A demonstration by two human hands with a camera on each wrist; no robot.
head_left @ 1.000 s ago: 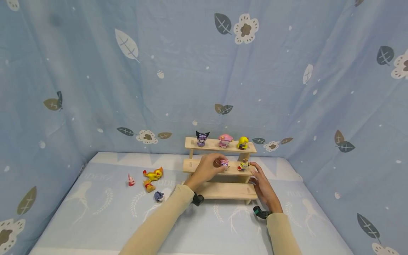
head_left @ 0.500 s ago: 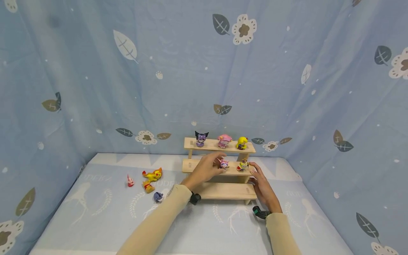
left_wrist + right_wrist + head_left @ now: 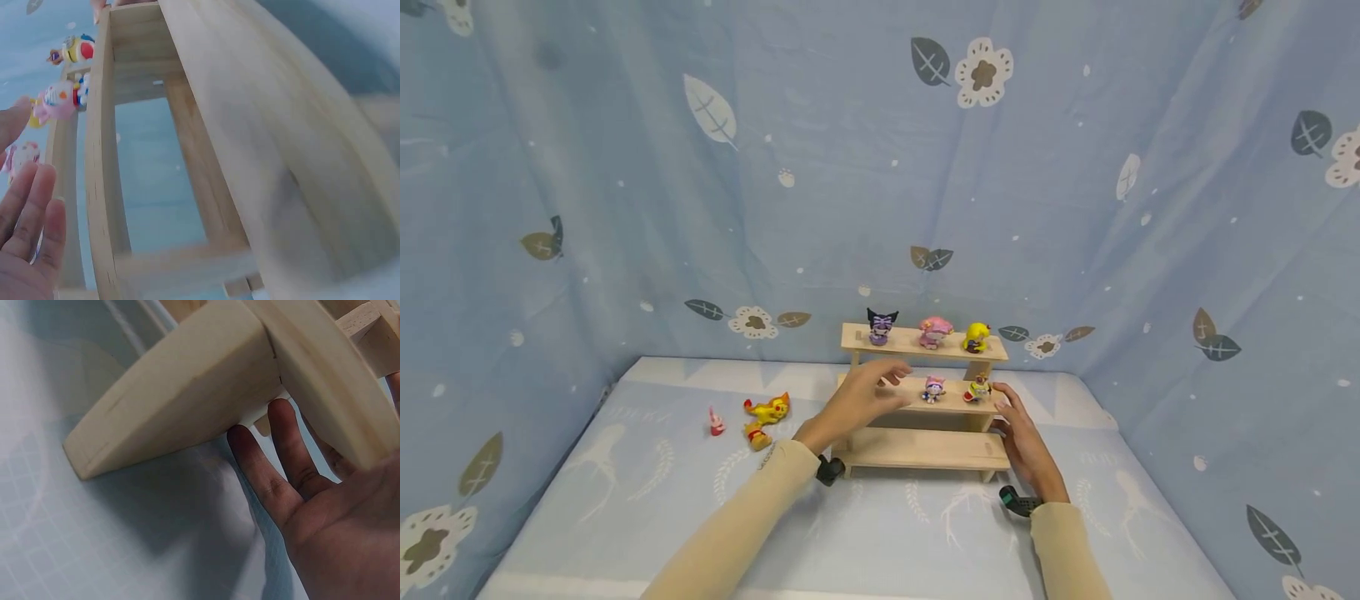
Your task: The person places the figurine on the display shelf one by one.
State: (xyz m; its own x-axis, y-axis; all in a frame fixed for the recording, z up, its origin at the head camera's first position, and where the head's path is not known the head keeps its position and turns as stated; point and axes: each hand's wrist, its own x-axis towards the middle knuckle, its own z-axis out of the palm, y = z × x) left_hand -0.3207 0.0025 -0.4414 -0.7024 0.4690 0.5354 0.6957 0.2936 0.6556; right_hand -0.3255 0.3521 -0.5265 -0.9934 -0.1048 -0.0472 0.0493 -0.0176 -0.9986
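Note:
A three-tier wooden display stand stands on the table in the head view. On its middle tier are a pink-hatted figurine and a yellow figurine with a crown. My left hand hovers over the left part of that tier, fingers spread and holding nothing, apart from the pink-hatted figurine. In the left wrist view, the left fingers show at the lower left. My right hand rests at the stand's right end. The right wrist view shows its fairly straight fingers right at the stand's side support.
A black-eared figurine, a pink figurine and a yellow-haired figurine line the top tier. Left of the stand lie a small pink-and-red figurine, an orange-yellow one and a tan bear figurine. A patterned curtain surrounds the table.
My left hand has let go of the pink-hatted figurine and drawn back to the left, leaving it upright on the middle tier. The left forearm now covers the grey-blue figurine. My right hand stays put.

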